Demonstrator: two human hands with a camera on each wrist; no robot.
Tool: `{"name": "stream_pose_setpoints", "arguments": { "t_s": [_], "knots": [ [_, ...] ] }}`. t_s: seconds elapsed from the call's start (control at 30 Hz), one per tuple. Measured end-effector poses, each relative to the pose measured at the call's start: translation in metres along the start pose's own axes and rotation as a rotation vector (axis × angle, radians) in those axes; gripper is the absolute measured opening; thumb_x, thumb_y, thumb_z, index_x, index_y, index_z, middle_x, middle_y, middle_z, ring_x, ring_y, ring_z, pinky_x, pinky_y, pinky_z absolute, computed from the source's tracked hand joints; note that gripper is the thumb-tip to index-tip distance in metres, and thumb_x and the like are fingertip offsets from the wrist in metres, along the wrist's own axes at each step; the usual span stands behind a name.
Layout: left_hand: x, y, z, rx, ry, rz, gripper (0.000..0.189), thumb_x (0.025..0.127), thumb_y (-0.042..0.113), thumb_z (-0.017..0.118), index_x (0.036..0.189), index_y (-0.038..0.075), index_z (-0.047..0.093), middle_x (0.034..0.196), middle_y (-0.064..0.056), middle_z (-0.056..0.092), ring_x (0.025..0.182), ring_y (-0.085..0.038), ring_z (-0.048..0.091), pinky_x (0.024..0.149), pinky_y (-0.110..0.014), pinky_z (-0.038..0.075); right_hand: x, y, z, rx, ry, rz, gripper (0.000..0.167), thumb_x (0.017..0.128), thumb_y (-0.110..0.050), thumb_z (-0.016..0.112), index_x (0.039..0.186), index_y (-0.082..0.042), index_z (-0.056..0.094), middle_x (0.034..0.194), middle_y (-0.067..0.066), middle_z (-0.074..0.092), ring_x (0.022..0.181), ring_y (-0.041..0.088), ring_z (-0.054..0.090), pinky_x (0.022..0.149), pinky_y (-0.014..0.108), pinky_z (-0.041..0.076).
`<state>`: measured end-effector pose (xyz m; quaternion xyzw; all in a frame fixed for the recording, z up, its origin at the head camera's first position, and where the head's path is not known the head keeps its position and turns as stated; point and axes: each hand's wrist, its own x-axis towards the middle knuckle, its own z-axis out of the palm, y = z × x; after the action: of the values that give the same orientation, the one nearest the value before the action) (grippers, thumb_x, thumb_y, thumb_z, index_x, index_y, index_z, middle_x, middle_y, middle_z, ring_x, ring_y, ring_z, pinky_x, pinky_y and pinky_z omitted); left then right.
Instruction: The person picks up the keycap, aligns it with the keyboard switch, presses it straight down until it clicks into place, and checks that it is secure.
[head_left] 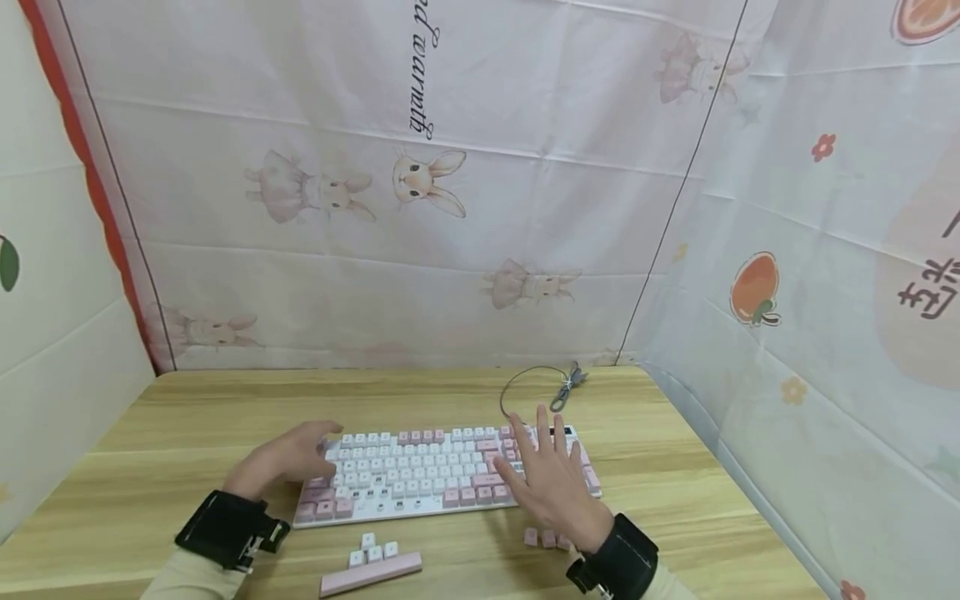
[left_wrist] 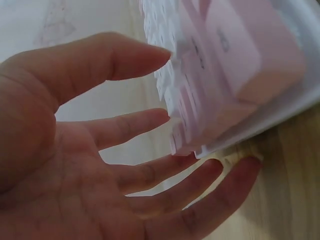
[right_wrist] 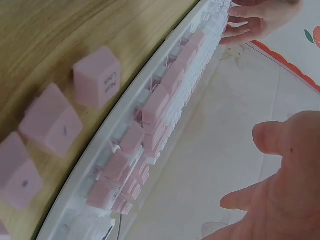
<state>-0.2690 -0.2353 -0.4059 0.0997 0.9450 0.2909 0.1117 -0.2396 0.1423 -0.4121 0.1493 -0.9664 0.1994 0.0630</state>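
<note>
A pink-and-white keyboard [head_left: 420, 472] lies on the wooden table, with several bare key switches [head_left: 381, 505] along its lower rows. At its left end is my left hand [head_left: 288, 454], thumb and fingers apart, its fingertips right at the keyboard's edge. In the left wrist view, the left thumb [left_wrist: 120, 55] overlaps the keys and nothing shows in the palm. My right hand [head_left: 551, 483], fingers spread wide, is over the keyboard's right end and hides part of the keys there. It holds nothing.
In front of the keyboard lie several white keycaps [head_left: 375, 553] and a long pink spacebar [head_left: 371, 575]. Loose pink keycaps [right_wrist: 97, 77] lie near the right wrist. A bundled cable [head_left: 567, 388] sits behind the keyboard. Printed cloth [head_left: 480, 217] hangs around the table.
</note>
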Motion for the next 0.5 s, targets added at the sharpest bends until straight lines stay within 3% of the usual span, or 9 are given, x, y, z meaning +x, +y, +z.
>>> {"name": "stream_pose_setpoints", "arguments": {
  "t_s": [0.3, 0.5],
  "knots": [
    [0.0073, -0.0041, -0.004, 0.014, -0.039, -0.01, 0.07, 0.076, 0.015, 0.077, 0.138, -0.006, 0.052, 0.125, -0.03, 0.061, 0.105, -0.032, 0.062, 0.089, -0.052, 0.054, -0.0036, 0.0057, 0.0004, 0.011, 0.015, 0.016, 0.071, 0.105, -0.05, 0.048, 0.163, -0.014, 0.029, 0.17, 0.03, 0.005, 0.154, 0.057, 0.005, 0.111, 0.084, 0.012],
    [0.0081, -0.0075, -0.0061, 0.02, -0.064, -0.006, 0.065, 0.074, 0.01, 0.075, 0.134, -0.004, 0.055, 0.126, -0.03, 0.06, 0.102, -0.03, 0.061, 0.082, -0.044, 0.055, -0.0087, 0.0031, -0.0002, 0.036, 0.017, 0.021, 0.072, 0.105, -0.053, 0.045, 0.163, -0.014, 0.028, 0.17, 0.029, 0.006, 0.155, 0.057, 0.005, 0.112, 0.083, 0.012]
  ]
}}
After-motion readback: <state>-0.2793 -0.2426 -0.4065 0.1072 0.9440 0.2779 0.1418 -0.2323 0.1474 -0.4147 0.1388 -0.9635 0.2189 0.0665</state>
